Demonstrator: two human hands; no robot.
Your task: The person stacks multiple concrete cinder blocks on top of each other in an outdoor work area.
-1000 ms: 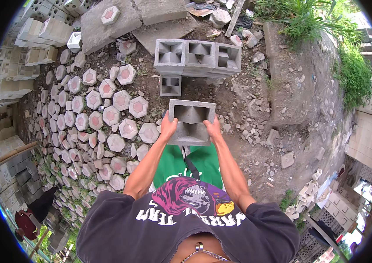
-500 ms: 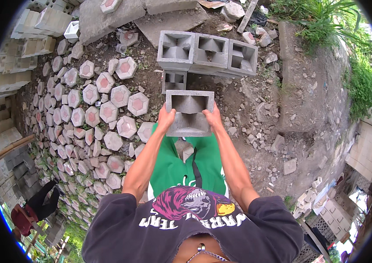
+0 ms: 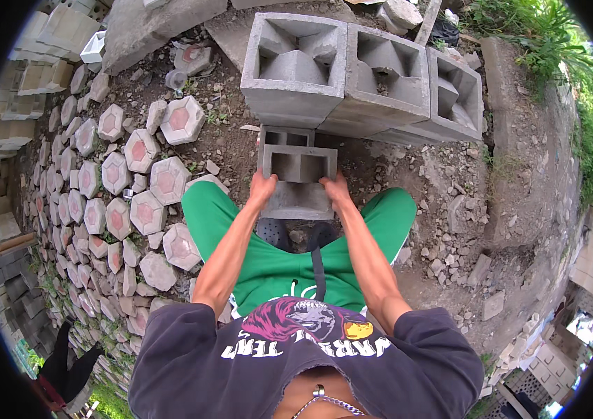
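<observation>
A grey concrete ventilation block (image 3: 300, 201) with hollow, angled openings is between my two hands, low in front of my bent knees. My left hand (image 3: 261, 188) grips its left side, thumb on the front. My right hand (image 3: 336, 190) grips the opposite side the same way. Just beyond it sits a similar hollow block (image 3: 287, 133), partly covered by the held one; whether the two touch is unclear. Behind these stands a raised row of blocks: a left one (image 3: 296, 57), a middle one (image 3: 389, 73) and a right one (image 3: 456, 96).
Many hexagonal pavers (image 3: 148, 213) with reddish centres lie on the left. Rubble (image 3: 443, 244) is scattered over the soil at right, beside a long concrete curb (image 3: 516, 146). Block stacks (image 3: 10, 133) rise at far left. Another person's dark-clad legs (image 3: 73, 366) show at lower left.
I have squatted down, my knees now spread apart on either side. The held block has gone down toward the ground, close to the small block, and the row looks larger and nearer.
</observation>
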